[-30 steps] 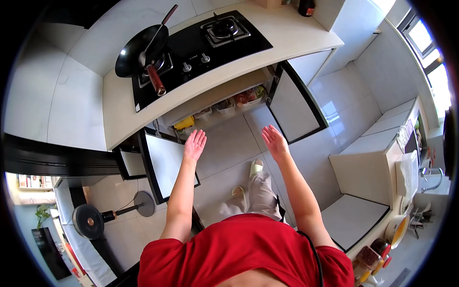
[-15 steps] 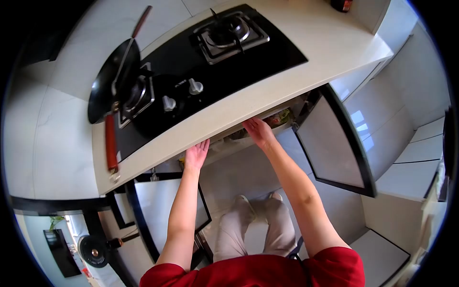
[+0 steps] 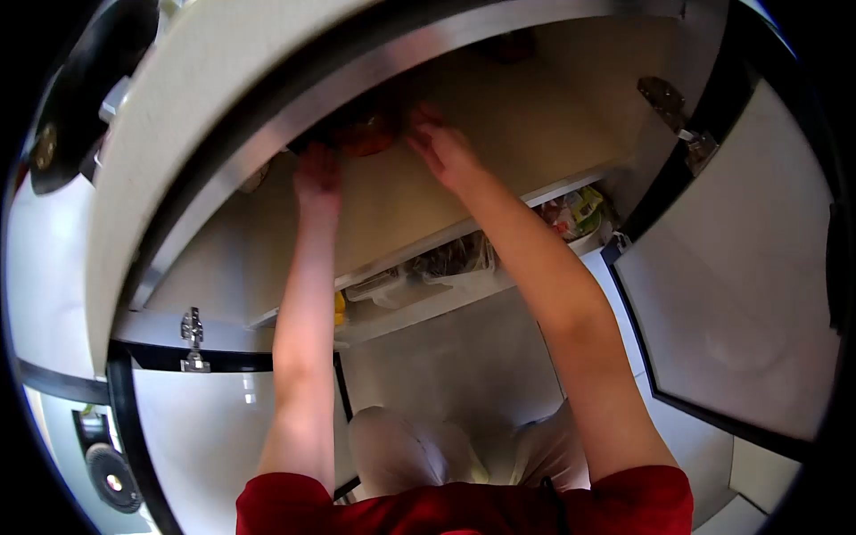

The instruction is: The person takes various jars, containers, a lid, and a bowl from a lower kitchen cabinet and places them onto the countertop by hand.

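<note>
Inside the open cabinet, my left hand (image 3: 317,174) reaches into the shadow below the front rail. Its fingers look curled at the edge of something dark; what they hold is hidden. My right hand (image 3: 443,150) is open, fingers a little apart, just to the right of a rounded reddish-orange object (image 3: 367,135). That object sits between my two hands at the back of the cabinet shelf (image 3: 517,134), too dim to name. A pale rounded thing (image 3: 255,178) shows partly behind the rail, left of my left hand.
Cabinet doors stand open at left (image 3: 201,437) and right (image 3: 731,259), with metal hinges. Below the shelf, a pull-out rack (image 3: 428,308) holds several packets and bags. The countertop edge (image 3: 169,116) curves above. A dark pan (image 3: 67,134) shows at upper left.
My head has come down and closer to the cabinet. Both hands have moved from the counter's front edge to deep inside the cabinet, beside the reddish-orange object.
</note>
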Demonstrator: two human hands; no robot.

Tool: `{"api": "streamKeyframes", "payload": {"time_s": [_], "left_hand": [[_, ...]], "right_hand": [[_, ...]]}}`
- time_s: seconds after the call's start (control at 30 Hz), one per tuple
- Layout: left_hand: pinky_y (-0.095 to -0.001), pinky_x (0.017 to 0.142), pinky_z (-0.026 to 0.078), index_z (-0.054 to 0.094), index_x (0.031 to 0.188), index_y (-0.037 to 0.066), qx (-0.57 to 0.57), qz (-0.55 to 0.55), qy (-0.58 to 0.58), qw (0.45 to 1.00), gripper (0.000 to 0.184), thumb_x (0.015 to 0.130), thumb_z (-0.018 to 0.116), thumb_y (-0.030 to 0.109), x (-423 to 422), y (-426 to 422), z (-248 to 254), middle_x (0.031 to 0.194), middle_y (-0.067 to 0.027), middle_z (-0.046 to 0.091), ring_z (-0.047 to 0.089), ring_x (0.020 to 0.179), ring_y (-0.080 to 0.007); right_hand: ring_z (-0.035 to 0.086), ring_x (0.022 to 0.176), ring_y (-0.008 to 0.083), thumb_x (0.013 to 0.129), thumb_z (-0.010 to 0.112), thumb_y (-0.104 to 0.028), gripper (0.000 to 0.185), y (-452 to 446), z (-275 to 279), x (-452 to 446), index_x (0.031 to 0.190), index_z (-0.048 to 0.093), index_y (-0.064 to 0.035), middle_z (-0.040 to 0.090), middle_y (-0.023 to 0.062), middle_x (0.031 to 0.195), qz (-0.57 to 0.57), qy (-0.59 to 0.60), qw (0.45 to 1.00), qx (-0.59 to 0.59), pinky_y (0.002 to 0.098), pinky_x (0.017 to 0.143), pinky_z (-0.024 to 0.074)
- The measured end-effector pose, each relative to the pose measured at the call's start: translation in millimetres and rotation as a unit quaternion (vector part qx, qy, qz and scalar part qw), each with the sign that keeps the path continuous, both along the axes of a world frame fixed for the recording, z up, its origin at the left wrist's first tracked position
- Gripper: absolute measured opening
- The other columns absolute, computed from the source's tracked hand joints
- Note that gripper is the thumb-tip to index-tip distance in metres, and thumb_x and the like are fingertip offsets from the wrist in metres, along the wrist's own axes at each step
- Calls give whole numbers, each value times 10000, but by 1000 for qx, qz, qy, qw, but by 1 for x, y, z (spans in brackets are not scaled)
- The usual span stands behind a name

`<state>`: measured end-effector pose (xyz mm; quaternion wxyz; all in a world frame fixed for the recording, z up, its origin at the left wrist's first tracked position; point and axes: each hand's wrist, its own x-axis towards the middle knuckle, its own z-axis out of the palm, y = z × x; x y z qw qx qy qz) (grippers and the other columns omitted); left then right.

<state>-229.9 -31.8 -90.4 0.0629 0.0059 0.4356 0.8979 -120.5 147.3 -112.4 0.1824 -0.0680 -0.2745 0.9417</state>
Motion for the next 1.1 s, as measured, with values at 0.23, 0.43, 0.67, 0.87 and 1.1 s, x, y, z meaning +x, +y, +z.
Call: {"api": "streamKeyframes", "payload": {"time_s": [0.23, 0.43, 0.67, 0.87, 1.1], "left_hand": [[-322, 1107, 92, 118, 1436, 122, -65, -145, 170, 973, 630, 947, 240, 500, -55, 23, -30, 1503, -27, 73, 91, 1375, -178], [-387, 1066, 227, 297, 1385, 123, -284, -45, 33, 957, 573, 951, 249, 493, 35, 10, -2, 1432, -50, 288, 292, 1297, -211], [-294, 904, 379, 400, 1320, 131, -175, -149, -71, 971, 474, 966, 283, 424, 15, -19, -8, 1185, -35, 512, 484, 1017, -156], [-366, 1038, 329, 379, 1307, 43, -139, -165, -101, 971, 430, 973, 280, 295, 24, -32, -5, 1326, -84, 431, 417, 1211, -215], [-406, 1041, 322, 376, 1310, 68, -105, -134, -166, 971, 433, 963, 318, 321, 104, -38, 61, 1332, -82, 419, 398, 1225, -215]], "right_hand": [[271, 1311, 293, 838, 439, -21, 645, -17, 6, -55, 1423, 172, -76, 255, 172, 1436, -6, -76, 900, 429, 349, 1089, 205], [241, 1328, 280, 786, 553, -37, 755, -27, -15, -36, 1424, 151, -73, 224, 174, 1447, -85, 20, 843, 531, 329, 1073, 235], [302, 1291, 291, 638, 795, -265, 1020, -16, 1, 6, 1404, 165, -25, 288, 207, 1395, -19, 9, 760, 650, 345, 1058, 273], [309, 1286, 287, 638, 790, -228, 1017, -24, -1, 16, 1403, 151, -27, 330, 192, 1378, 108, 41, 860, 497, 353, 1060, 269], [406, 1202, 285, 666, 765, -240, 785, -44, -1, 66, 1301, 367, -7, 450, 197, 1272, 146, -155, 802, 559, 343, 1008, 322]]}}
